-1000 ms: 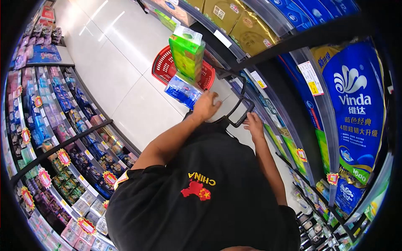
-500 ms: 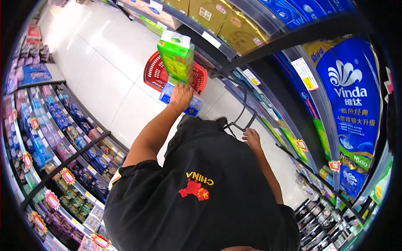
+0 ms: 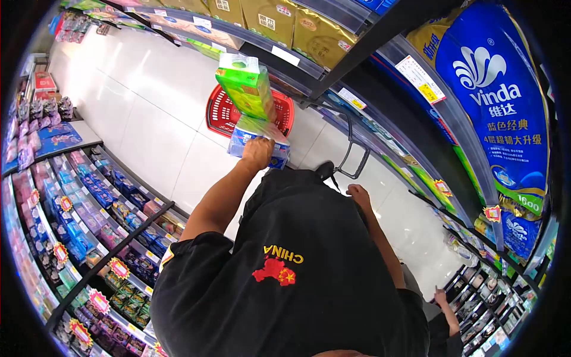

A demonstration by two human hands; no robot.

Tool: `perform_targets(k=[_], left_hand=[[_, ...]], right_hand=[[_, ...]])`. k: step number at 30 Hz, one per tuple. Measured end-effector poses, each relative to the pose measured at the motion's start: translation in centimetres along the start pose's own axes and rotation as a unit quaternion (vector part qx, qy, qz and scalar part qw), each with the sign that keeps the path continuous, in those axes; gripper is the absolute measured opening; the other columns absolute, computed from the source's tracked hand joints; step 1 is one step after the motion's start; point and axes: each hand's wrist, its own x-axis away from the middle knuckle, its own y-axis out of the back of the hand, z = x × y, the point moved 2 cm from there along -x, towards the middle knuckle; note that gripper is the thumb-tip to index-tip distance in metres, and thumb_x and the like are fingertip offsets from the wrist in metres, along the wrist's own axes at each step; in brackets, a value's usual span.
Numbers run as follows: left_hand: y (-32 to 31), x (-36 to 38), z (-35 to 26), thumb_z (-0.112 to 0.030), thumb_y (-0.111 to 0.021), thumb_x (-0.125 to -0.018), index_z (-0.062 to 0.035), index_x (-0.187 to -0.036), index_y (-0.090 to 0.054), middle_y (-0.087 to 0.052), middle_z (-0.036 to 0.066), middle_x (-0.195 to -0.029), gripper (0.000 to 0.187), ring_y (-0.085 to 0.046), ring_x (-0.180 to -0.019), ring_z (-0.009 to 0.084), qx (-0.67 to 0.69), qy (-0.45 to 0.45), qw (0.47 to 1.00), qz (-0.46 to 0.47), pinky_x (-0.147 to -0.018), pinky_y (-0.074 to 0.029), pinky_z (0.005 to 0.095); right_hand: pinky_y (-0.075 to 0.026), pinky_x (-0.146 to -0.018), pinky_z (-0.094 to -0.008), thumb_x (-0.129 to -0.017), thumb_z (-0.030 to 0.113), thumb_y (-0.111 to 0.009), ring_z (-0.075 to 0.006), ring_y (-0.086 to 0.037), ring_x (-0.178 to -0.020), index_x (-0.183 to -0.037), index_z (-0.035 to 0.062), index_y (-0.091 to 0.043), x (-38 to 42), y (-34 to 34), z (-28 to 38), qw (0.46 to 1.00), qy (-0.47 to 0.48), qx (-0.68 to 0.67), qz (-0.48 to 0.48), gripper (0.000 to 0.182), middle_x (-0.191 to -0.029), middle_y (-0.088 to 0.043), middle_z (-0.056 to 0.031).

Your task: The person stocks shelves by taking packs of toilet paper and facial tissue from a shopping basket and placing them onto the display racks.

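My left hand (image 3: 258,153) is closed on the top of a blue-and-white tissue pack (image 3: 278,156) with clear plastic wrap. The pack is at the near edge of a red shopping basket (image 3: 219,112) on the floor. Beyond it, a tall green pack (image 3: 245,89) with a white top stands tilted in the basket. Low at my right side, my right hand (image 3: 359,195) hangs with loosely bent fingers and nothing visible in it. Close by is a black looped handle (image 3: 355,160), apart from the hand.
On the right, shelves hold a large blue Vinda pack (image 3: 496,113) and gold packs (image 3: 267,22). Shelves of small colourful packs (image 3: 77,202) line the left. White floor tiles (image 3: 148,113) lie between. Another person's arm (image 3: 447,312) shows at lower right.
My left hand has shifted slightly down and now grips the blue-and-white pack, apart from the green one. My right hand is a little lower, farther from the handle. Another person has come into view.
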Motion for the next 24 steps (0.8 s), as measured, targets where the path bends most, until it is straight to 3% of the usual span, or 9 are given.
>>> perform_targets(k=[2, 6, 9, 12, 15, 18, 19, 22, 24], left_hand=[[-0.4, -0.5, 0.4, -0.016, -0.057, -0.083, -0.0061, -0.1, -0.064, -0.069, 0.016, -0.104, 0.021, -0.065, -0.104, 0.0318, 0.022, 0.013, 1.0, 0.005, -0.089, -0.052, 0.0453], [-0.3, -0.3, 0.6, -0.024, -0.059, -0.082, -0.0039, -0.101, -0.067, -0.068, 0.018, -0.108, 0.028, -0.064, -0.107, 0.0334, 0.047, 0.014, 0.999, 0.011, -0.092, -0.051, 0.0458], [1.3, 0.7, -0.4, -0.031, -0.063, -0.079, -0.0034, -0.106, -0.069, -0.066, 0.019, -0.114, 0.039, -0.061, -0.112, 0.0341, 0.027, 0.037, 0.998, 0.034, -0.096, -0.049, 0.0452], [2.5, 1.2, -1.4, -0.036, -0.066, -0.076, -0.0034, -0.107, -0.071, -0.065, 0.018, -0.117, 0.045, -0.059, -0.115, 0.0335, 0.0, 0.056, 0.997, 0.046, -0.099, -0.046, 0.0449], [1.9, 1.4, -0.9, -0.038, -0.067, -0.075, -0.0016, -0.093, -0.073, -0.067, 0.019, -0.106, 0.041, -0.063, -0.105, 0.0352, 0.021, 0.035, 0.999, -0.01, -0.089, -0.051, 0.0448], [2.4, 1.6, -0.4, -0.04, -0.069, -0.074, -0.005, -0.099, -0.073, -0.067, 0.017, -0.112, 0.043, -0.06, -0.112, 0.0322, 0.046, 0.071, 0.996, 0.011, -0.096, -0.047, 0.0462], [1.8, 1.7, 0.2, -0.038, -0.069, -0.074, -0.0055, -0.087, -0.074, -0.068, 0.017, -0.103, 0.036, -0.061, -0.106, 0.0333, 0.065, 0.069, 0.995, -0.036, -0.091, -0.048, 0.0452], [2.5, 2.8, 1.5, -0.035, -0.069, -0.074, -0.0046, -0.076, -0.072, -0.068, 0.016, -0.093, 0.03, -0.062, -0.096, 0.0345, 0.093, 0.059, 0.988, -0.108, -0.085, -0.049, 0.0444], [5.1, 4.5, 1.8, -0.026, -0.069, -0.072, -0.0025, -0.069, -0.067, -0.067, 0.019, -0.082, 0.024, -0.064, -0.079, 0.037, 0.162, 0.098, 0.956, -0.226, -0.073, -0.052, 0.0447]], right_hand=[[-0.054, -0.064, -0.0283, -0.091, 0.027, -0.061, -0.0166, -0.067, -0.071, -0.111, 0.0001, -0.063, 0.3, 0.4, 0.5, 0.995, -0.089, -0.04, -0.013, 0.034, -0.091, -0.068, -0.0104], [-0.053, -0.063, -0.029, -0.091, 0.03, -0.061, -0.0165, -0.066, -0.071, -0.111, 0.0006, -0.063, 0.3, 0.7, 0.8, 0.99, -0.119, -0.067, -0.03, 0.036, -0.091, -0.068, -0.0101], [-0.052, -0.062, -0.0293, -0.091, 0.031, -0.061, -0.0165, -0.066, -0.07, -0.111, 0.0013, -0.064, -0.1, 0.7, 1.1, 0.996, -0.062, -0.057, -0.019, 0.036, -0.09, -0.068, -0.0096], [-0.05, -0.059, -0.0289, -0.091, 0.033, -0.061, -0.0164, -0.066, -0.07, -0.11, 0.0019, -0.064, -0.6, 0.6, 1.4, 0.993, -0.081, -0.08, -0.015, 0.037, -0.089, -0.067, -0.0093], [-0.048, -0.058, -0.0283, -0.09, 0.034, -0.06, -0.0166, -0.066, -0.07, -0.11, 0.0023, -0.064, -1.2, 0.4, 1.1, 0.991, -0.083, -0.108, -0.011, 0.037, -0.09, -0.067, -0.0093], [-0.048, -0.058, -0.0285, -0.09, 0.034, -0.06, -0.0168, -0.066, -0.071, -0.11, 0.0024, -0.064, -1.6, 0.7, 0.3, 0.99, -0.079, -0.12, -0.013, 0.037, -0.09, -0.067, -0.009], [-0.048, -0.057, -0.0286, -0.09, 0.034, -0.06, -0.0167, -0.066, -0.07, -0.11, 0.0026, -0.064, -1.7, 0.9, 0.0, 0.99, -0.078, -0.113, -0.018, 0.037, -0.09, -0.067, -0.0089], [-0.048, -0.057, -0.0285, -0.09, 0.033, -0.061, -0.0163, -0.065, -0.07, -0.11, 0.003, -0.064, -1.3, 1.3, -0.6, 0.991, -0.082, -0.098, -0.03, 0.036, -0.09, -0.067, -0.0084], [-0.048, -0.056, -0.028, -0.09, 0.032, -0.06, -0.0158, -0.065, -0.07, -0.11, 0.0035, -0.064, -0.8, 1.8, -0.5, 0.991, -0.088, -0.094, -0.026, 0.035, -0.09, -0.067, -0.0081]])
